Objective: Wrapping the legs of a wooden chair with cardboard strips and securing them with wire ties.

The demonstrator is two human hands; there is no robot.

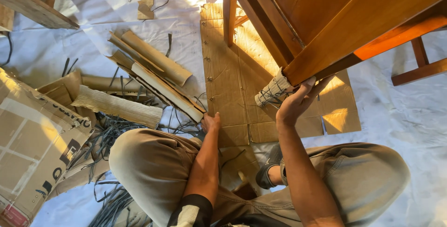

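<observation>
- A person sits on a white floor sheet [409, 115] wrapping a piece of wooden furniture [335, 22] in cardboard – the work looks partly done, by the look of things.
- Done so far: one corner of the furniture already wears a corrugated cardboard pad [272, 90], bound round with dark cord, and a flat cardboard sheet [228, 78] lies beneath it, laced along its left edge with small ties.
- Left, as far as can be judged: the broad wooden faces above the padded corner are bare, and a second wooden frame [419, 64] at right shows no wrapping at all.
- The right hand [298, 99] is up at the furniture's lower edge, just beside the bound pad – fingers spread and pressed against the wood, steadying rather than closed round anything.
- The left hand [210, 122] reaches down to the near edge of the flat sheet; its grip is loosely curled, touching the cardboard (whether it pinches a cord or the board itself cannot be told).
- Supplies lie to the left: rolled cardboard offcuts [153, 66], a ribbed corrugated strip [116, 106], a tangle of dark strapping [111, 134] and a printed carton [32, 148].
</observation>
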